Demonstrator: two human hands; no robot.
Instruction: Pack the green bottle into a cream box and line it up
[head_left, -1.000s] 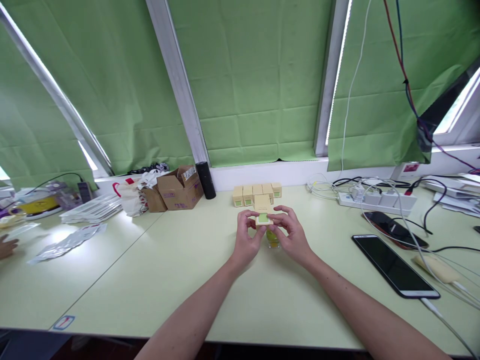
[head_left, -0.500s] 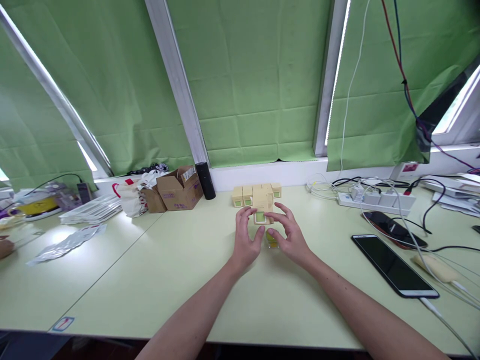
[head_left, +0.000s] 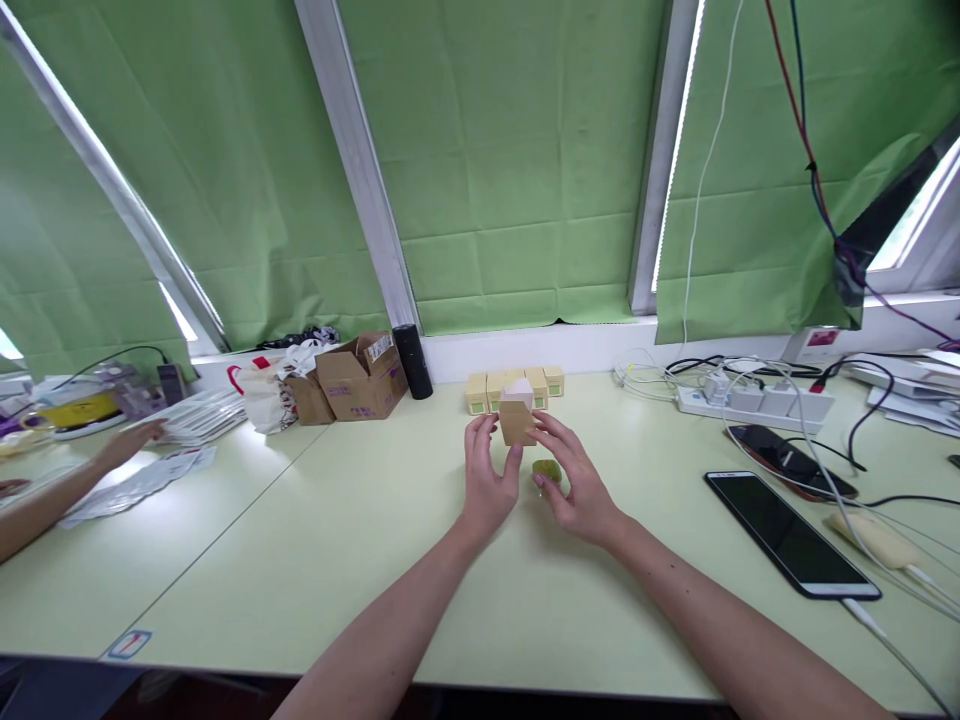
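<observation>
A small tan paper box [head_left: 516,424] is held upright between my two hands, its pale inside showing at the open top. My left hand [head_left: 489,478] grips its left side with the fingers, the thumb near the lower edge. Against the right side rest the fingers of my right hand [head_left: 581,485], with the thumb lower down. Just behind the right thumb a small green-topped item [head_left: 547,468] sits on the table, partly hidden by that hand. Several small yellow boxes [head_left: 553,381] stand in a row beyond the held box.
A cardboard carton [head_left: 364,380] and a black cylinder [head_left: 412,362] stand at the back left. On the right lie a phone [head_left: 791,533], a power strip [head_left: 754,405] and cables. Another person's hand [head_left: 127,443] reaches over flat packs at far left.
The small box has been turned between my hands, so its plain tan side and open top now show instead of the green-labelled face. A co-worker's arm has come in at left.
</observation>
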